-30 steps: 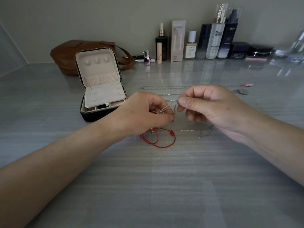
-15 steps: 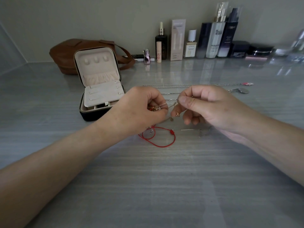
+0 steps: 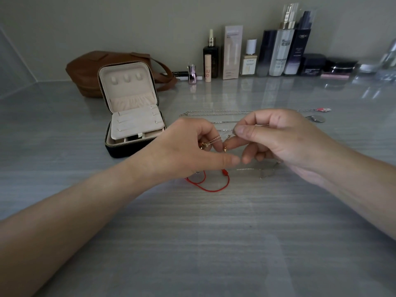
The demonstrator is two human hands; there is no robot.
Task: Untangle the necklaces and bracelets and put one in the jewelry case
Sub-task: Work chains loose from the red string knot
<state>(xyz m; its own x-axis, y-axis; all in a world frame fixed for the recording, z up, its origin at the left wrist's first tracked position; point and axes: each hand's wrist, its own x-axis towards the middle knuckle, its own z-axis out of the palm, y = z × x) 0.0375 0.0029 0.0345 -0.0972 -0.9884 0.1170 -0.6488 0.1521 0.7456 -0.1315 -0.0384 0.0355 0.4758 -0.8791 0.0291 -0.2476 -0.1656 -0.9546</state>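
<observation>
Task status: untangling is in progress and, by judgement, no piece has yet gone into the case. The small black zip-around jewelry case with cream lining (image 3: pixel 128 150) stands open beyond and to the left of the left hand (image 3: pixel 188 151). No chain is visible on its insert (the lower compartments are largely hidden). Two long thin silver chains (image 3: pixel 214 113) lie stretched straight on the grey streaked table (image 3: pixel 192 243) just beyond both hands, which suggests they are already separated. The piece in work, a fine gold-toned chain with small gold charms (image 3: pixel 214 140), is held off the table between the hands. The left hand pinches its bunched end with curled fingers, and the right hand (image 3: pixel 278 140) pinches a strand between thumb and forefinger. A red cord bracelet (image 3: pixel 211 183) lies on the table directly beneath the left hand. A short silver chain (image 3: pixel 246 169) lies beneath the right hand. Whether these two are tangled with each other cannot be determined. Remaining: free the gold chain, then place one piece in the case.
</observation>
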